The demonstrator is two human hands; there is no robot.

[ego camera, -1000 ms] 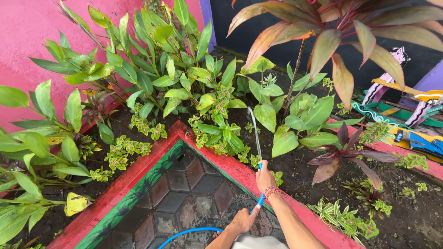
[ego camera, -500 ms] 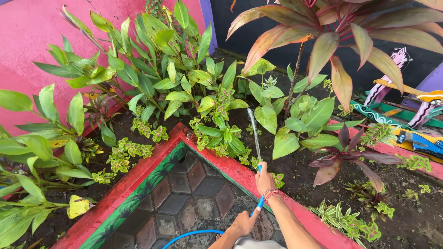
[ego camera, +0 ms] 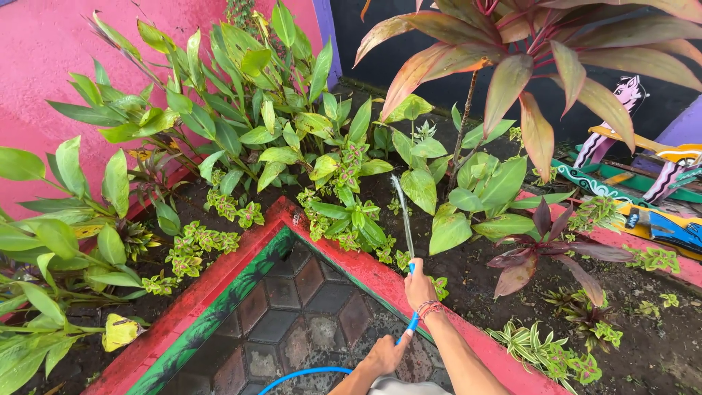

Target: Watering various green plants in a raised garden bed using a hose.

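The right hand (ego camera: 419, 287) is closed around the end of a blue hose (ego camera: 307, 371), its grip clamped just behind the nozzle, and a thin stream of water (ego camera: 403, 212) shoots up and away into the green plants (ego camera: 344, 183) in the dark soil. The left hand (ego camera: 385, 352) is wrapped around the same hose lower down, near the bottom edge, above the hexagonal paving (ego camera: 292, 307). Both hands are over the red painted kerb (ego camera: 219, 278), with a red-leaved plant (ego camera: 512, 66) to the right.
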